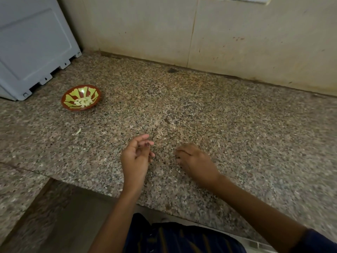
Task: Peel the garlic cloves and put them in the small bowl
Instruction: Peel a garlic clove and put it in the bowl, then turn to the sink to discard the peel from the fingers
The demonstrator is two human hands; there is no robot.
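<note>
Both hands, left (135, 156) and right (195, 161), hover loosely curled, holding nothing; peeled garlic cloves (83, 102) fill the red-and-green patterned small bowl (68, 106) at ten o'clock; better gather the stray skin (78, 131).

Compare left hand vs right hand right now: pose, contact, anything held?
The left hand is turned palm-up, fingers loosely curled, lifted above the granite counter; the right hand is palm-down, with its fingertips on or just above the counter. The left hand lies nearer the small bowl of peeled cloves; the right lies farther. Neither visibly holds garlic.
</note>
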